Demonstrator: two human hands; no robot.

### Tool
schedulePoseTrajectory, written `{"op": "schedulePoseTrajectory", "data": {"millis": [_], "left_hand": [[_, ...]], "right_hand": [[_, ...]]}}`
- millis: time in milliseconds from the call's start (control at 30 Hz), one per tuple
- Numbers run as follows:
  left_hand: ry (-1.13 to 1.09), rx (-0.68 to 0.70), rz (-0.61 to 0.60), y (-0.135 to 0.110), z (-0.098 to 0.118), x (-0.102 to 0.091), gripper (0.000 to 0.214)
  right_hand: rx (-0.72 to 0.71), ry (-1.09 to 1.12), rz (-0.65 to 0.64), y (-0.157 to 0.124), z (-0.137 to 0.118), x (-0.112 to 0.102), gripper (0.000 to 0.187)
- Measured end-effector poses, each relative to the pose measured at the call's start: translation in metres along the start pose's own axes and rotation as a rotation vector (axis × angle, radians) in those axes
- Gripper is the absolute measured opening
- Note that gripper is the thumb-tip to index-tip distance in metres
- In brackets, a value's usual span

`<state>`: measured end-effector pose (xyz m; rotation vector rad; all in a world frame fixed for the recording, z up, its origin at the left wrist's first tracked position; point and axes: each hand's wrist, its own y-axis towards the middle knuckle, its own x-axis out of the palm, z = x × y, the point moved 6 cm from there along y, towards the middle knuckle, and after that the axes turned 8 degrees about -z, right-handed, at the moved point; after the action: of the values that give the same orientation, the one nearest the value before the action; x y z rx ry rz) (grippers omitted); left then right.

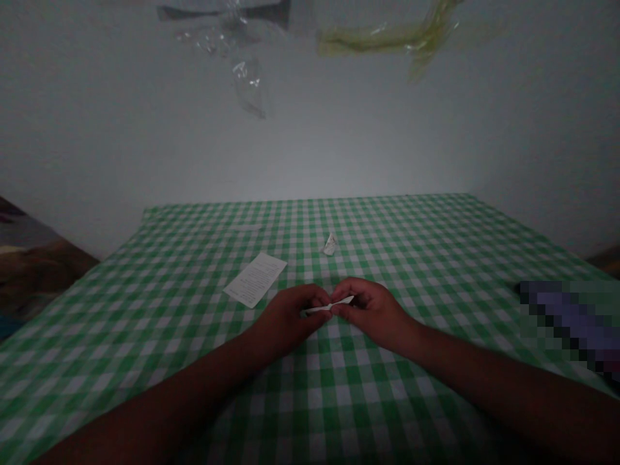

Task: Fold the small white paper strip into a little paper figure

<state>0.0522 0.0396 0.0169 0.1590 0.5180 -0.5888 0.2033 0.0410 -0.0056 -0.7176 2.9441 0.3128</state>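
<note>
Between my two hands is a small piece of white paper [317, 310], mostly covered by my fingers. My left hand [295, 312] pinches its left part between thumb and fingers. The fingers of my right hand [371, 303] close on its right part, and the fingertips of both hands meet near the middle. A pale corner sticks out by the right fingers. Beyond my hands stands a small folded paper piece [330, 245]. Left of my left hand, a printed sheet of paper [256, 279] lies flat.
A green and white checked cloth [329, 400] covers the table, which meets a pale wall [310, 142]. Farther back lies a thin whitish strip [248, 227]. At the right edge is a dark-edged device with a pixelated surface [571, 320]. Clear tape [249, 84] and yellow tape [387, 39] hang on the wall.
</note>
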Motion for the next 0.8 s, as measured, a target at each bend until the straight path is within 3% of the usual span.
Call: {"op": "schedulePoseTrajectory", "data": {"millis": [233,400,633,800], "left_hand": [[-0.134,-0.072,-0.018,0.001,-0.013,-0.002,0.018],[-0.192,-0.080,-0.043,0.004,-0.019,-0.001,0.018],[-0.084,-0.048,-0.024,0.004,-0.016,-0.004,0.018],[0.134,-0.027,-0.006,0.004,-0.013,-0.004,0.019]], "right_hand": [[0.052,0.046,0.028,0.002,0.008,-0.005,0.014],[0.062,-0.057,0.015,0.003,0.010,-0.008,0.016],[-0.061,-0.358,-0.051,0.002,-0.005,-0.008,0.004],[-0.114,-0.520,-0.085,0.002,-0.010,-0.006,0.006]]}}
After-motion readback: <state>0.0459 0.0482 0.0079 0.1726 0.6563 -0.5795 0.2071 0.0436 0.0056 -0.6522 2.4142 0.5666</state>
